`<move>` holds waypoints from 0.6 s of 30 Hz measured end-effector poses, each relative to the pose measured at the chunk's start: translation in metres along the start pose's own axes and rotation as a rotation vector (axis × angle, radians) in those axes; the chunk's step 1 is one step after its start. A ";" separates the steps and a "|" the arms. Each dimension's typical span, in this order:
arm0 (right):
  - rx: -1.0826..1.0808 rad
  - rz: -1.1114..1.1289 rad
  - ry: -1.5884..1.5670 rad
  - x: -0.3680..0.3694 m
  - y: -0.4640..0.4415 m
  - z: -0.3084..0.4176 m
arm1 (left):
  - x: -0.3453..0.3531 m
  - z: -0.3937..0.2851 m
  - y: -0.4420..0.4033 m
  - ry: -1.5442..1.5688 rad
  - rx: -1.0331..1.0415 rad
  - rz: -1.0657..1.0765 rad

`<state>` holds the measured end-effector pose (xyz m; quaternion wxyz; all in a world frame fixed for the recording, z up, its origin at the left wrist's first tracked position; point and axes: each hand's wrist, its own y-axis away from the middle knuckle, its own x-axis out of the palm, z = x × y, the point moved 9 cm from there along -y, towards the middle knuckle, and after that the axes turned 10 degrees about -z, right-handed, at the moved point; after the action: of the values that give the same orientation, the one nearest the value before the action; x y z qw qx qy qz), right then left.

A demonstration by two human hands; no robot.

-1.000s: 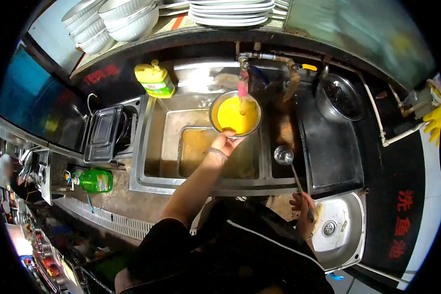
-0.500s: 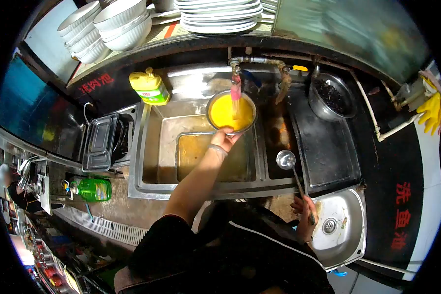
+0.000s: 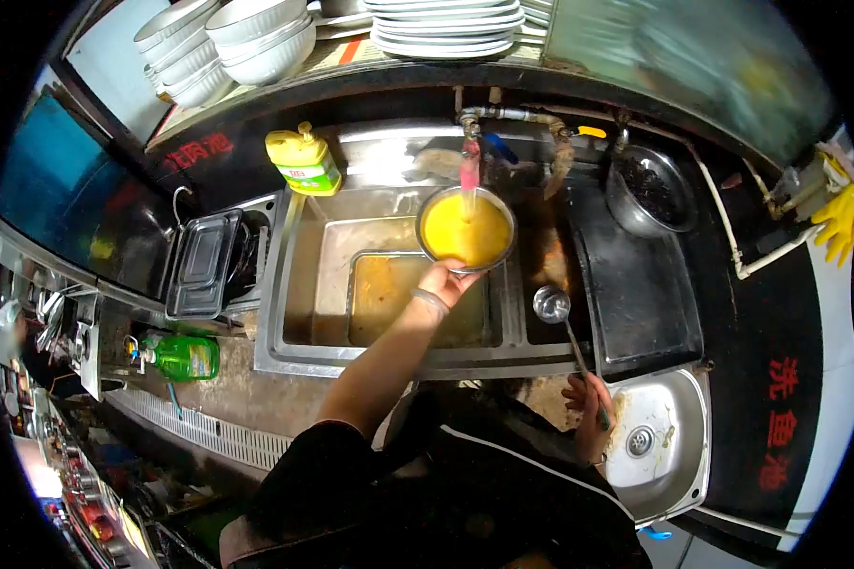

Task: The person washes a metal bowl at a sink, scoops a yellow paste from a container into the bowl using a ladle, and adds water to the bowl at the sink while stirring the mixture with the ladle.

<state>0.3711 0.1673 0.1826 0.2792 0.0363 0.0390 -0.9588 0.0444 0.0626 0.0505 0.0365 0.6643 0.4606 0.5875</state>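
Observation:
My left hand (image 3: pixel 446 282) grips the near rim of a round metal bowl (image 3: pixel 512 237) holding yellow liquid. The bowl is under a tap with a pink sleeve (image 3: pixel 470 169), and water runs from it into the liquid. Below lies the steel sink basin (image 3: pixel 299 275), where a rectangular tray (image 3: pixel 375 294) sits in murky water. My right hand (image 3: pixel 590 410) is closed round the handle of a ladle (image 3: pixel 551 304). The ladle's round cup is over the dark gap right of the sink.
A yellow jug (image 3: pixel 304 163) stands at the sink's back left corner. On the right are a black tray (image 3: pixel 640 303), a metal pot (image 3: pixel 650 194) with dark contents and a small sink (image 3: pixel 669 465). A green bottle (image 3: pixel 185 358) is at the left. Plates (image 3: pixel 446 28) and bowls are stacked above.
The view has shifted slightly. The liquid in the bowl looks paler and its level appears higher as water runs in. Both hands keep their holds.

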 end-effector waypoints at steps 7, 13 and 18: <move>0.029 0.002 -0.025 -0.002 0.002 -0.006 | -0.010 0.008 -0.004 -0.004 -0.008 0.000; 0.015 -0.008 0.008 -0.006 0.004 -0.003 | -0.008 0.011 -0.004 0.001 -0.002 0.007; 0.026 -0.027 0.015 -0.006 0.002 0.006 | -0.004 0.011 0.002 -0.009 -0.007 0.016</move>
<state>0.3769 0.1686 0.1888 0.2656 0.0468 0.0289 -0.9625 0.0548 0.0644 0.0455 0.0362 0.6706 0.4531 0.5862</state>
